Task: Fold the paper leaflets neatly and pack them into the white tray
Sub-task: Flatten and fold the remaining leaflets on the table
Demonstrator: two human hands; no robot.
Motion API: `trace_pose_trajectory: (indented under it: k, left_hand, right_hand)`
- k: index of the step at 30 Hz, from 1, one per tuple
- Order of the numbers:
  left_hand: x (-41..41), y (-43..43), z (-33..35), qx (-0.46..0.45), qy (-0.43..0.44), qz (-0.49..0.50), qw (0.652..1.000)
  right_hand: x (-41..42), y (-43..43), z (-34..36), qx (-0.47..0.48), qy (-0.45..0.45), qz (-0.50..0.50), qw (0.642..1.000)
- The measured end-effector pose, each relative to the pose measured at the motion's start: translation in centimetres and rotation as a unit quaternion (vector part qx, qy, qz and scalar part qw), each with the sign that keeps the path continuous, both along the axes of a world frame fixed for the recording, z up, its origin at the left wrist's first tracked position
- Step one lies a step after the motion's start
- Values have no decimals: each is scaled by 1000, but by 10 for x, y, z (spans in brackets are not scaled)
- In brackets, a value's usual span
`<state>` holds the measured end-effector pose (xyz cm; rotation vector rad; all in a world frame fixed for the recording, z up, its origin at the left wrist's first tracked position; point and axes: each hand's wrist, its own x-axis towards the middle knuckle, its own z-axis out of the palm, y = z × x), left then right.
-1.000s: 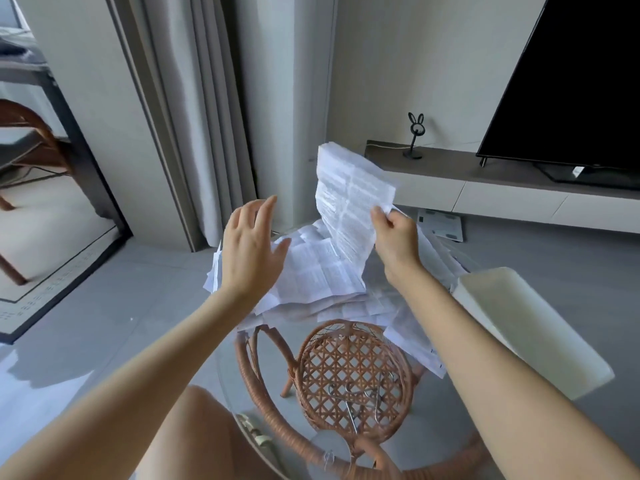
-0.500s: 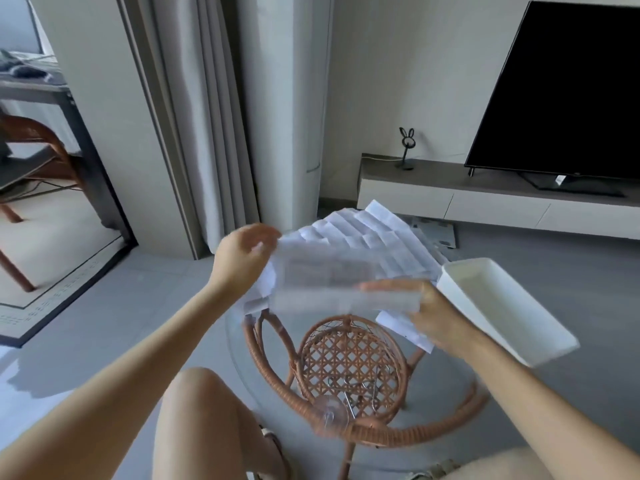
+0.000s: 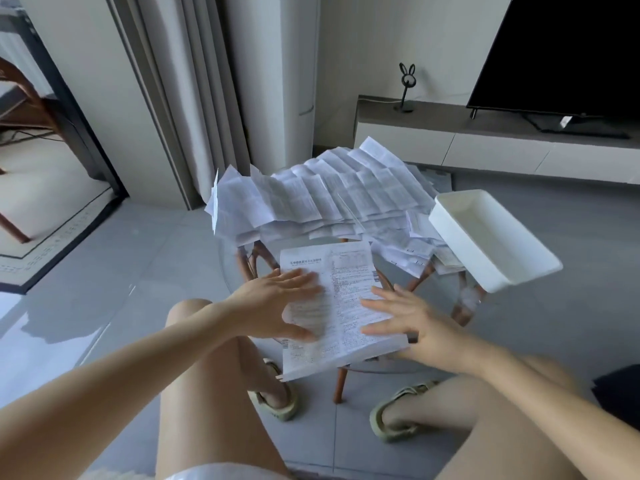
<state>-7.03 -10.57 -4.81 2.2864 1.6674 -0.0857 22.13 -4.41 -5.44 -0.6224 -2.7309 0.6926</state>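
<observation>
Since half a second ago the sheet that both hands held up in the air has come down and now lies flat on the near part of the glass table, and the view has dipped towards the knees. Behind it the pile of unfolded leaflets fans across the far side of the table. The white tray sits at the far right, partly over the table's edge, its long axis running from far left to near right; nothing shows inside it.

The single leaflet lies directly in front of the person, its long axis pointing away from the body with a slight lean, a faint crease line running down its middle. The left hand rests flat on its left half and the right hand flat on its right half and near corner; both have straight, spread fingers and grip nothing.

The fold probably turns on that middle line, which lies between the two hands, so either can carry its half across while the other pins the sheet. The tray is well apart from the left hand and nearer the right, beyond its fingertips, so packing looks like the right hand's job
</observation>
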Motion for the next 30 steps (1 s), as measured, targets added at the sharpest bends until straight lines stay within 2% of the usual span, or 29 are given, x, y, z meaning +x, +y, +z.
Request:
trace_pose_trajectory:
  k: [2,3,6,8,9,11,12,14,15,17,19,22,25,28,30]
  left_hand:
    - [-1,2,-1,-5,30,3,1000]
    - [-1,2,-1,-4,43,5,999]
    - [1,0,-3,-8,50,3,999]
    - [3,-4,-4,-11,48,-5,999]
    - [4,-5,-5,-8,47,-7,999]
    - [2,-6,-6,-5,51,-7,999]
    - [1,-5,-6,-6,50,-5,999]
    - [1,-4,-7,-19,45,-4,999]
    - [1,-4,-6,-22,38,-4,999]
    - [-1,-1,-6,-22,12,-5,1000]
    - [-4,3,-5,12,-29,-8,999]
    - [-8,5,-4,34,-46,-14,998]
    - [-8,4,-11,32,-49,-18,998]
    - [-7,1,-21,58,-54,-59,995]
    - [-7,-2,-23,57,-62,-44,995]
  right_hand:
    - [4,-9,2,40,15,15,999]
    - [5,-14,2,22,33,13,999]
    - [1,-21,12,-114,102,-72,986]
    - [0,-17,19,-169,105,-130,971]
    - [1,-16,19,-150,86,-121,977]
    - [2,-19,17,-26,-13,-40,999]
    - [5,-22,12,62,-65,7,996]
    - [12,-26,-6,211,-153,70,963]
    - [14,-27,-11,248,-167,81,951]
    - [14,-23,-17,258,-121,93,954]
    - [13,-21,-13,186,-66,71,978]
    - [5,-23,7,-21,14,-43,999]
    - [-7,-20,28,-195,59,-115,972]
    - [-23,-8,30,-269,89,-140,949]
    - [-32,0,27,-289,110,-171,935]
